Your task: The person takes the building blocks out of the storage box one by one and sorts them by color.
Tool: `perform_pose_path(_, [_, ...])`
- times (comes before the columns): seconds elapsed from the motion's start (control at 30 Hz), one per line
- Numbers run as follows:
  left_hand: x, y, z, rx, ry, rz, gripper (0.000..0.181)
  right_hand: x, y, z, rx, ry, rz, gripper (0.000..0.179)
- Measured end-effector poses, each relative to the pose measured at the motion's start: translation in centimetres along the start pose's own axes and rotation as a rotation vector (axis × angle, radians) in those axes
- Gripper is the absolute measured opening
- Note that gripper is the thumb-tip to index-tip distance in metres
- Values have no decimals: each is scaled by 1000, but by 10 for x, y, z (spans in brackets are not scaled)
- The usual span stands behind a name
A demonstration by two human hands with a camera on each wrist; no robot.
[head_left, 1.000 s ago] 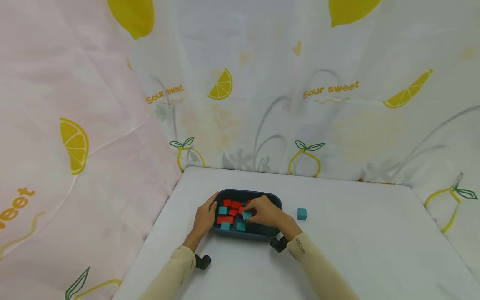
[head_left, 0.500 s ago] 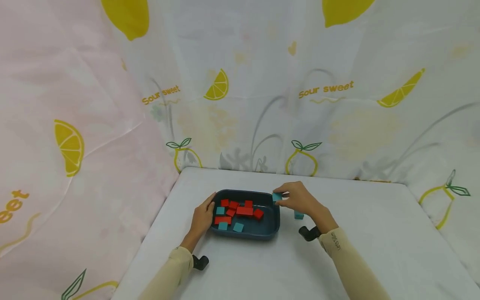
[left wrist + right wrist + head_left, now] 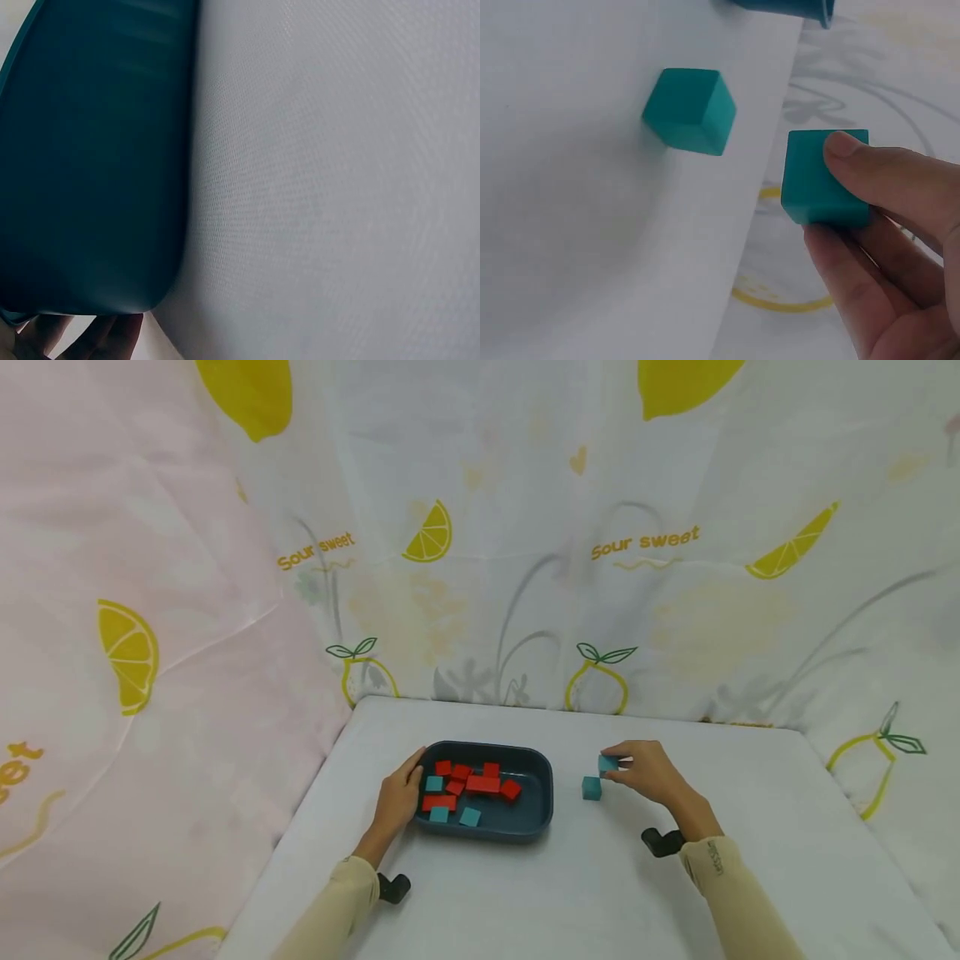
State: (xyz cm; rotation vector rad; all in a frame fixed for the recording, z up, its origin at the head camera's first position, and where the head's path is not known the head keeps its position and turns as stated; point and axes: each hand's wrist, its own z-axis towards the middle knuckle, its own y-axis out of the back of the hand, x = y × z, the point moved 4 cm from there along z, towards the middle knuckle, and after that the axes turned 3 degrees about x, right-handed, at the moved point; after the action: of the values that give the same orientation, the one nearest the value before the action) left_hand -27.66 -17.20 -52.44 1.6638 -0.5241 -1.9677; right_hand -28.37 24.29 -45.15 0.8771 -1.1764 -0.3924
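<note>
My right hand (image 3: 651, 770) pinches a teal cube (image 3: 607, 766) between thumb and fingers, to the right of the box. Close below it in the head view, a second teal cube (image 3: 592, 788) sits on the table. The right wrist view shows the held cube (image 3: 806, 180) with the thumb across its face, apart from the other cube (image 3: 682, 97). With my left hand (image 3: 394, 795) I hold the left end of a dark blue open box (image 3: 491, 836). Fingers (image 3: 116, 337) lie against its end wall in the left wrist view.
Inside the box are several red blocks (image 3: 482, 785), some cubes and some longer, and teal cubes (image 3: 470, 817), mostly toward its left side. The white table (image 3: 540, 902) meets a lemon-print curtain (image 3: 510, 610) at the back.
My right hand has lifted a teal cube out of the box and carried it right, past the rim, to above the cube on the table. The left hand stays at the box.
</note>
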Motion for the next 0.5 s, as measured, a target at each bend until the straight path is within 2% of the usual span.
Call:
perform_pose_path(0.3, [1,1,0,5,13,5,41,-25,-17,-7,29,-107,-31,33])
perform_pose_path(0.4, [1,1,0,20,15,3,41,-29,-23,-8,31,-129,-29,32])
perform_pose_path(0.5, [2,2,-1,18,23,12,41,-30,-29,-6,40,-118,-16,31])
